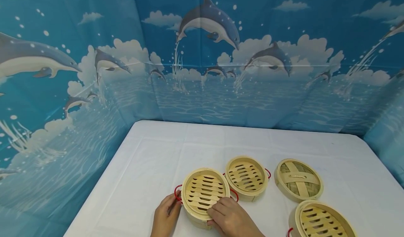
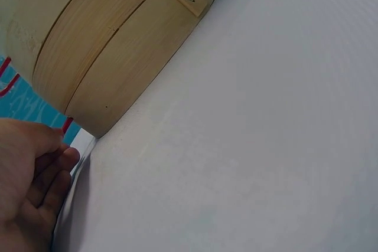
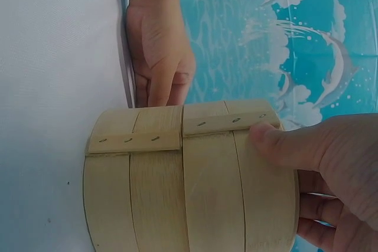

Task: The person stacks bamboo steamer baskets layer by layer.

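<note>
Two round bamboo steamer baskets stand stacked near the table's front: the upper one [image 1: 203, 186] shows its slatted floor, and the lower one [image 3: 156, 193] sits directly beneath. My right hand [image 1: 231, 214] holds the upper basket's near right rim, its thumb on the outer wall and its fingers over the edge. On the left side, my left hand [image 1: 166, 212] pinches a red cord handle [image 2: 67, 124] low on the stack. The wooden strips with staples on both walls line up roughly in the right wrist view.
Another slatted steamer basket [image 1: 246, 175] with red handles stands just behind and right of the stack. Farther right lies a woven steamer lid [image 1: 298, 179] with a crossed band. One more basket [image 1: 322, 221] is at the front right. A dolphin-print curtain [image 1: 202, 100] borders the white table [image 1: 151, 156].
</note>
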The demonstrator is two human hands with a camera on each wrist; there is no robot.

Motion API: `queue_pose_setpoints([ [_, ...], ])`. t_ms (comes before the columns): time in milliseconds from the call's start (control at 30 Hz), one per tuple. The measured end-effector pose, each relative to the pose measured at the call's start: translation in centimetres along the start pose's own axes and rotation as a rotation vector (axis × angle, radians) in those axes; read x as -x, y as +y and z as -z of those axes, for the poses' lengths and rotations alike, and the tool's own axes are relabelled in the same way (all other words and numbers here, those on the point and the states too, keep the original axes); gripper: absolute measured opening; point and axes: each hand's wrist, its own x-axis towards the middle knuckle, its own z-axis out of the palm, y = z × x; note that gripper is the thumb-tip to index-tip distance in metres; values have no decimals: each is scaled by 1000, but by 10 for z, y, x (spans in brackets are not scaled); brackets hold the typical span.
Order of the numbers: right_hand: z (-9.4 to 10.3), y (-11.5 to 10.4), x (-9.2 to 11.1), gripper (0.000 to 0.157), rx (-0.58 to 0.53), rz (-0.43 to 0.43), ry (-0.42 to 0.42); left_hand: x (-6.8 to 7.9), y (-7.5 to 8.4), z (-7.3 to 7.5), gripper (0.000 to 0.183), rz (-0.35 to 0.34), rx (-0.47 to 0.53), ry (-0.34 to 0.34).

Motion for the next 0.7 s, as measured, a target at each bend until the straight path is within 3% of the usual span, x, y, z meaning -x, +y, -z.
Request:
queue_pose_setpoints([
  [700, 1, -2, 0, 33, -10, -12, -17, 0, 2, 0, 32, 37, 14, -11],
])
